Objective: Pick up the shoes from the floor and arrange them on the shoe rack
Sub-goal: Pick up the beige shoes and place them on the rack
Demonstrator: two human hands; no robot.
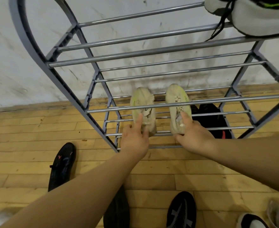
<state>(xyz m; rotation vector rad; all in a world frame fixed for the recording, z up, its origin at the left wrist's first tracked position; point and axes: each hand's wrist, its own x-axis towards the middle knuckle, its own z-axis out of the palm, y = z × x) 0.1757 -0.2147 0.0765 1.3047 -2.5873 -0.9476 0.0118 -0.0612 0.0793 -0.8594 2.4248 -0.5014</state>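
Observation:
Two beige shoes lie side by side on a low shelf of the grey metal shoe rack (92, 60), toes toward the wall. My left hand (135, 140) grips the heel of the left beige shoe (142, 106), index finger stretched over its top. The right beige shoe (178, 102) is held at its heel by my right hand (196, 139), index finger on its laces. A black shoe with red marks (216, 122) rests on the rack just right of them. White shoes with green trim (260, 15) sit on the top shelf at upper right.
On the wooden floor lie a black shoe with red accents (63, 165) at left, a black shoe with a grey pattern (181, 211) at bottom centre, and white shoes (267, 218) at the bottom right. A scuffed white wall (20, 63) stands behind the rack.

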